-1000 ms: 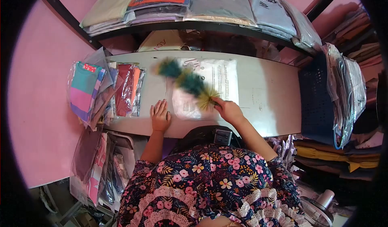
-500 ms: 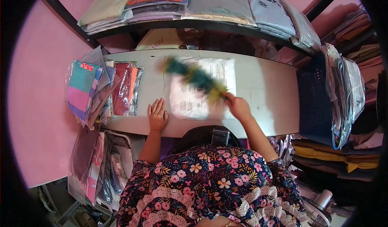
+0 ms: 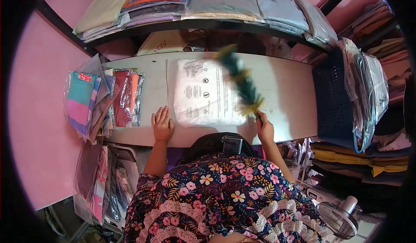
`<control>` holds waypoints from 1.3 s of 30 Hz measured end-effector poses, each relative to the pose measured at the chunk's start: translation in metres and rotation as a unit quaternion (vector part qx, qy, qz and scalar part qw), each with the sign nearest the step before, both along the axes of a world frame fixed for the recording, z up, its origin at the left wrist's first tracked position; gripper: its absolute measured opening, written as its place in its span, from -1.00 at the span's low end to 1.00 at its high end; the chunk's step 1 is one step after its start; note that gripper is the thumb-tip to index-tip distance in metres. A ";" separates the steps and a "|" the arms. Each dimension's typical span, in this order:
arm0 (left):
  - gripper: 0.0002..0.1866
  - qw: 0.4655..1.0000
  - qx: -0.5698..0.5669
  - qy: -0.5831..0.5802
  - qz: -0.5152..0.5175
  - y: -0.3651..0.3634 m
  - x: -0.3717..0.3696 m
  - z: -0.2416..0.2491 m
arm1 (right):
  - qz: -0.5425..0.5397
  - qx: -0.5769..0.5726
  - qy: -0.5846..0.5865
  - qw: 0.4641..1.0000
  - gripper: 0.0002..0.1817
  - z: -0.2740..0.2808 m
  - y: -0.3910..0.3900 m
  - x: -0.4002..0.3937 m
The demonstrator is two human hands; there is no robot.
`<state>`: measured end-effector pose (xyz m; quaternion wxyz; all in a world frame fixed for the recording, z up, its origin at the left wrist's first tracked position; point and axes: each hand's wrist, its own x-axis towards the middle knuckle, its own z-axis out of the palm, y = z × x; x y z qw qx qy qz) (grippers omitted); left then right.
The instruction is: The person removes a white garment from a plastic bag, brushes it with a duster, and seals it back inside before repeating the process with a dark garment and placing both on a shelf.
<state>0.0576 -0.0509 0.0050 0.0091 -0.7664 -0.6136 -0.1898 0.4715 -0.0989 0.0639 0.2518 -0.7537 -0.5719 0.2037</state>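
My right hand [image 3: 265, 128] is wrapped round the handle of a green and yellow feather duster [image 3: 243, 82], its bristly head blurred and pointing up and left. The duster overlaps the right part of a white printed plastic package [image 3: 203, 95], which lies flat in the middle of the table. My left hand [image 3: 162, 124] rests flat on the table top [image 3: 286, 91], left of the package's lower corner, with its fingers stretched out.
Bagged folded clothes [image 3: 82, 100] stand at the table's left end. A blue basket [image 3: 331, 100] with clear-bagged garments [image 3: 368, 87] is at the right end. Above the far edge runs a black shelf [image 3: 208, 25] stacked with packed clothes. A fan [image 3: 340, 219] stands low at right.
The duster has swung to the right and turned more upright, with my right hand moving slightly right and down. My left hand stays flat on the table; the whole view has shifted a little.
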 end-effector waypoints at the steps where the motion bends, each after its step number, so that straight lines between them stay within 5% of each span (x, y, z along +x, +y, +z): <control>1: -0.47 1.000 0.001 0.000 -0.001 0.001 0.000 -0.001 | -0.040 0.019 0.029 0.999 -0.68 -0.001 0.002 0.002; 5: -0.47 1.000 0.004 -0.003 -0.005 0.002 -0.003 -0.004 | 0.010 0.009 0.084 0.996 -0.64 -0.002 -0.011 -0.001; 7: -0.47 1.000 0.006 -0.001 -0.005 0.003 -0.001 -0.006 | 0.088 -0.045 -0.011 0.995 -0.63 0.006 -0.017 -0.005; 12: -0.47 1.000 -0.004 0.006 0.003 0.002 0.003 0.000 | -0.065 0.006 0.028 0.997 -0.63 -0.013 0.002 0.003; 17: -0.46 1.000 -0.013 -0.002 -0.010 0.000 0.002 -0.003 | 0.000 0.065 0.052 0.997 -0.65 -0.016 -0.012 0.005; 20: -0.47 1.000 -0.021 -0.004 -0.007 -0.002 0.000 -0.003 | -0.107 -0.063 -0.038 0.992 -0.66 -0.026 -0.015 0.040; 23: -0.48 0.999 -0.035 -0.008 -0.003 0.000 0.000 0.002 | -0.190 -0.075 -0.046 0.978 -0.60 -0.016 -0.019 0.068; 27: -0.48 0.991 -0.021 -0.118 -0.057 0.018 -0.029 -0.026 | -0.172 0.016 -0.274 0.946 -0.54 -0.003 -0.010 0.081; 30: -0.53 0.966 -0.027 -0.255 0.029 0.054 0.002 -0.002 | -0.086 0.174 -0.098 0.976 -0.60 0.003 0.043 0.079; 34: -0.55 0.948 -0.044 -0.293 0.120 0.116 0.028 -0.008 | -0.028 0.071 0.212 0.974 -0.61 -0.024 0.127 0.024; 37: -0.55 0.959 -0.060 -0.203 0.188 0.145 0.036 -0.009 | -0.060 0.067 0.263 0.961 -0.58 -0.046 0.176 -0.006; 39: -0.58 0.836 -0.301 -0.437 0.139 0.147 0.041 0.020 | -0.053 -0.130 0.396 0.907 -0.58 -0.027 0.191 -0.022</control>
